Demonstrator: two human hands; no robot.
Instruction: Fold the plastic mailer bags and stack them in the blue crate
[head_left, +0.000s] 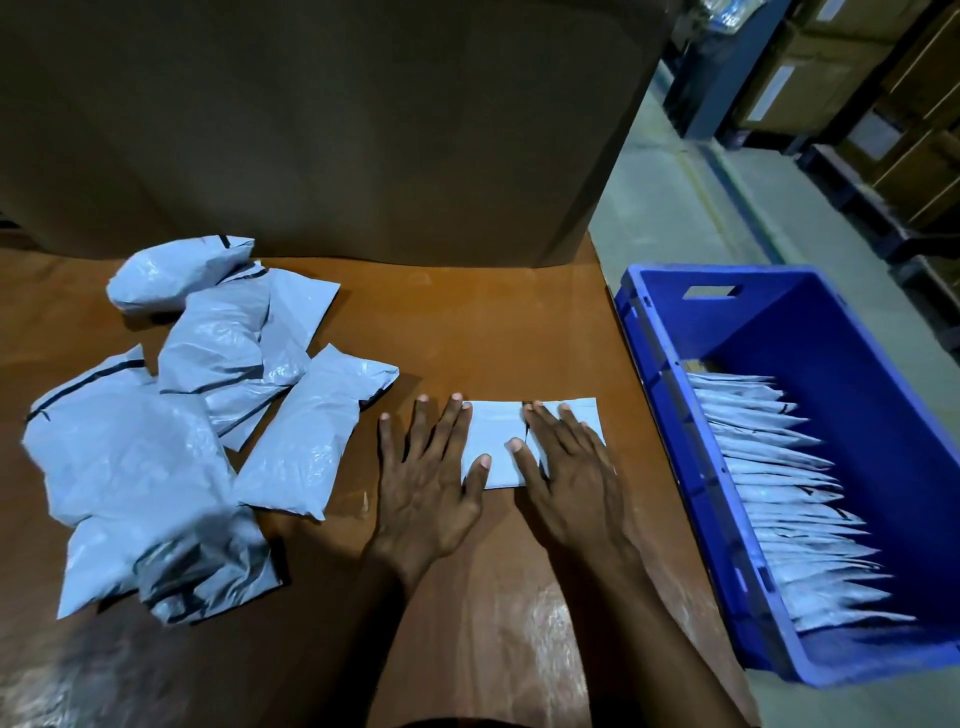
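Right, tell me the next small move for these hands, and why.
Probably pinch the folded bag with the right hand and lift it toward the blue crate. That hand and the left hand press flat on the bag, which already looks compact, and the crate on that side holds a row of folded bags with room at its far end.

counter (493, 332): brown, glossy | cardboard panel (311, 130): large, upright at the counter's far edge | floor (660, 208): pale, yellow line | shelving (706, 83): upper right, blue upright, holding cardboard boxes (914, 171)
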